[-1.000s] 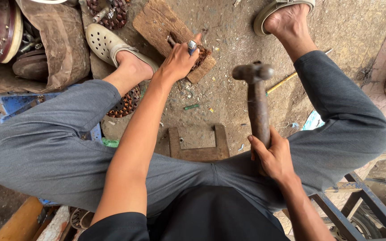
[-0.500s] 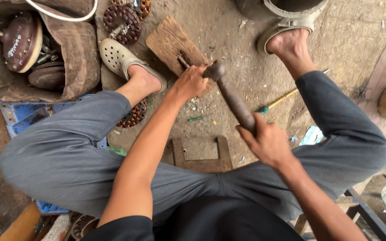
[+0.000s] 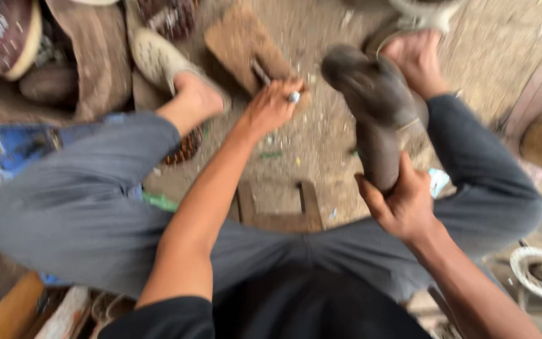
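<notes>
Bare floor (image 3: 321, 144) between knees

Dirt floor (image 3: 321, 138) under wooden block (image 3: 239, 44)

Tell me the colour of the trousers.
Grey trousers, plain with no pattern, seen in the head view.

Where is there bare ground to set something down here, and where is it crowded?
Free: the dirt patch between the wooden block, the low stool and the right hand gripping the hammer; only small debris lies there. Crowded: the upper left, with sacking, a sandal and round metal parts. The left hand rests on the block.
</notes>
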A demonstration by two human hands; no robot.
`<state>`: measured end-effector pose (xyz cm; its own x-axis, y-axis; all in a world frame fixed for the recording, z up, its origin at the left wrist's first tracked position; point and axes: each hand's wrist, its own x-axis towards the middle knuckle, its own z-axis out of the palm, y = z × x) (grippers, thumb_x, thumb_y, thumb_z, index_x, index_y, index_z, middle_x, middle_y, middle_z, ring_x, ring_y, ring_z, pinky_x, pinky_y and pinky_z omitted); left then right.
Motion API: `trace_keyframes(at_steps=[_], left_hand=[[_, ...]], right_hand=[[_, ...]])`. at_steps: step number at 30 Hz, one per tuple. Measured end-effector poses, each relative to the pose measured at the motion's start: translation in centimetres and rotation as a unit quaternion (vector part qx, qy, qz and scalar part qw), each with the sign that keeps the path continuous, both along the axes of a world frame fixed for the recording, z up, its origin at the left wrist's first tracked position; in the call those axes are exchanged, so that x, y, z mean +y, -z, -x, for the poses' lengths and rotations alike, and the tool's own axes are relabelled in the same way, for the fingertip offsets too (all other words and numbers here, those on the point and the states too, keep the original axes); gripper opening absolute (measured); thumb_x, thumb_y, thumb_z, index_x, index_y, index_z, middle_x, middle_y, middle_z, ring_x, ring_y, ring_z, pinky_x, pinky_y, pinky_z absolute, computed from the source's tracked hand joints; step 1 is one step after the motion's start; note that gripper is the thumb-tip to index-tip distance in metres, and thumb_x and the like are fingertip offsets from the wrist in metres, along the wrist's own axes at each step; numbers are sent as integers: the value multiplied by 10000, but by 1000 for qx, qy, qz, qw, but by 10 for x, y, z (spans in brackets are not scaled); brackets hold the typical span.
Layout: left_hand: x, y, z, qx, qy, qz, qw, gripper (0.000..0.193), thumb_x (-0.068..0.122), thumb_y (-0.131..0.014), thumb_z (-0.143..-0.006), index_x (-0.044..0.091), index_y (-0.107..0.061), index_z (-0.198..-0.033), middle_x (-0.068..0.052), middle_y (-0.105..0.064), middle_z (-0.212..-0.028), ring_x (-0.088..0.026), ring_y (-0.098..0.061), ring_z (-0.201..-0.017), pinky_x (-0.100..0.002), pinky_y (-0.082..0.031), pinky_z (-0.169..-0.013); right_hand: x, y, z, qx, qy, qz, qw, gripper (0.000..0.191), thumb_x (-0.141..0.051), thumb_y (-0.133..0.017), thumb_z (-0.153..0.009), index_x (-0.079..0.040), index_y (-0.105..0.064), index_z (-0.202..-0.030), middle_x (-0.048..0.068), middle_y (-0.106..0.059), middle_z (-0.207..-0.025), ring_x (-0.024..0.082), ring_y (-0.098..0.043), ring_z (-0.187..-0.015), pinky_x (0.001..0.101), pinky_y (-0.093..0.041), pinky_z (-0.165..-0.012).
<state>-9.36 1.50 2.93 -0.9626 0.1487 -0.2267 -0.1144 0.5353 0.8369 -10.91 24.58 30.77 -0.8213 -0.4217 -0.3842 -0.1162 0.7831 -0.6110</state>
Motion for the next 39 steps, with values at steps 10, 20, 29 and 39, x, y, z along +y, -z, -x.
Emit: trace_keyframes(at_steps=[10, 20, 29, 39], left_hand=[[5, 1, 1, 8, 3, -14, 1000, 420, 157, -621, -976, -44, -571, -1342, -266, -707, -1067, -383, -709, -894, -454, -576, -811], [3, -15, 11, -79, 39, 38, 995, 250, 209, -555, -1078, 19, -642, -1215, -208, -732, -998, -350, -715, -911, -425, -591, -778], [8, 7, 5, 75, -68, -81, 992, 212, 217, -672, -972, 24, -712, -1050, -141, -749, -861, -252, -744, -714, -385, -609, -647], [-6, 29, 7, 16, -114, -82, 990, 392, 196, -736, -867, 10, -745, -1212, -191, -773, -883, -281, -757, -739, -373, -588, -718]], right_hand=[[4, 10, 1, 0, -73, -66, 995, 409, -446, -661, -934, -77, -560, -1079, 149, -667, -606, 337, -689, -523, 456, -510, -510], [5, 17, 17, -48, -145, -215, 965, 434, -457, -684, -899, -95, -560, -1103, 144, -658, -572, 325, -658, -492, 475, -492, -488], [2, 23, 3, 37, -107, -90, 989, 432, -399, -706, -894, -46, -555, -1094, 174, -639, -608, 361, -660, -529, 467, -513, -534], [18, 9, -20, -95, 72, -117, 986, 331, -344, -716, -895, -42, -639, -1007, 127, -677, -592, 241, -714, -540, 370, -523, -534]])
